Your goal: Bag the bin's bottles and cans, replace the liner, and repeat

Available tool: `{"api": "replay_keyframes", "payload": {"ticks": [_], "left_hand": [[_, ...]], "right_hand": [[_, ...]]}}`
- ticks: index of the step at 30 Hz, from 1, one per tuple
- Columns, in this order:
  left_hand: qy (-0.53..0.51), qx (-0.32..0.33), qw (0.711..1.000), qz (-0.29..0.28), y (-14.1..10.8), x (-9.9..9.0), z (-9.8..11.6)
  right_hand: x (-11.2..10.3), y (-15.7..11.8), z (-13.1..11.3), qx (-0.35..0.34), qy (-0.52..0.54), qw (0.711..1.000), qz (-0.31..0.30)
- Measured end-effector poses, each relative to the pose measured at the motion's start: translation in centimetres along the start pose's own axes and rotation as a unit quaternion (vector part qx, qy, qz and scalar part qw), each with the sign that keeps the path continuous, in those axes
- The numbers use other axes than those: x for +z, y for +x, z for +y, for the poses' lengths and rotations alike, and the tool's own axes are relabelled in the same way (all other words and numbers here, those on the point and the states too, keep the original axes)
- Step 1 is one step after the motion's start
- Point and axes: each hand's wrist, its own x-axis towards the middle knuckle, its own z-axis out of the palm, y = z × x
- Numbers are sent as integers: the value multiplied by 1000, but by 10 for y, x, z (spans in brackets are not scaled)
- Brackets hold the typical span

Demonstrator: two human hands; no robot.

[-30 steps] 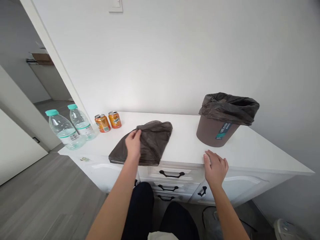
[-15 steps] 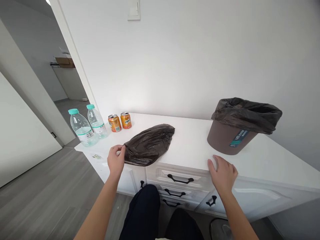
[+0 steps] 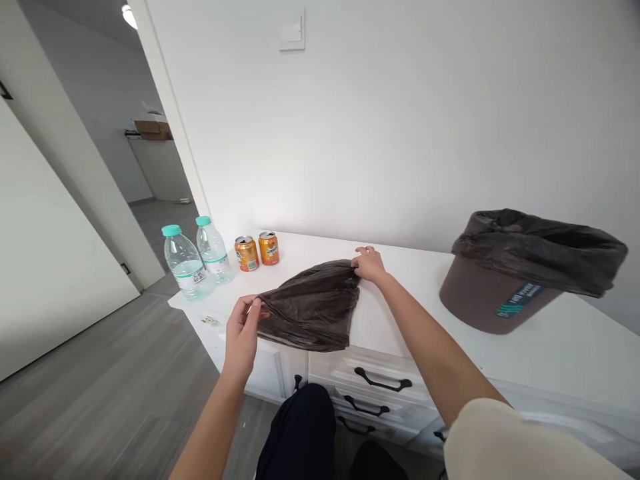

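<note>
A dark, thin plastic garbage bag point(image 3: 313, 308) lies spread and wrinkled on the white cabinet top, its near edge hanging slightly over the front. My left hand point(image 3: 245, 327) pinches the bag's left end between thumb and fingers. At the bag's far right corner, my right hand point(image 3: 369, 265) is closed on the edge of the plastic. To the right stands a brown trash bin point(image 3: 485, 293), upright, with a dark bag liner point(image 3: 540, 250) folded over its rim.
Two clear bottles with teal caps, one nearer point(image 3: 187, 267) and one behind point(image 3: 214, 250), stand on the left. Beside them are two orange drink cans point(image 3: 247, 255). Black-handled drawers point(image 3: 383, 380) run below the white countertop point(image 3: 400, 313); a doorway opens at left.
My right hand has moved left and away from me, from the counter's front edge near the bin to the bag's far right corner. The bag is now stretched wider. The view has shifted.
</note>
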Motion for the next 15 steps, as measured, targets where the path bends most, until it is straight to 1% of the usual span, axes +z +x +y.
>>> {"api": "replay_keyframes", "payload": {"ticks": [2,4,6,8,10,11,13,15], "left_hand": [[-9,-23,1000,14,3,-12,-2],[6,-48,999,19,3,-23,-7],[51,-66,996,33,2,-32,-15],[121,-68,988,60,-1,-41,-27],[194,-61,977,70,-3,-48,-41],[223,-60,971,64,-4,-51,-47],[268,-67,960,41,-6,-56,-57],[294,-75,952,37,-8,-59,-60]], "right_hand": [[-5,20,-2,-23,-8,1000,-2],[-7,40,-5,-41,-15,999,2],[-3,58,-13,-55,-20,998,6],[7,70,-25,-66,-24,997,9],[20,73,-39,-72,-25,997,12],[27,71,-46,-72,-23,997,14],[38,61,-56,-69,-15,997,22],[45,48,-60,-59,1,998,36]]}}
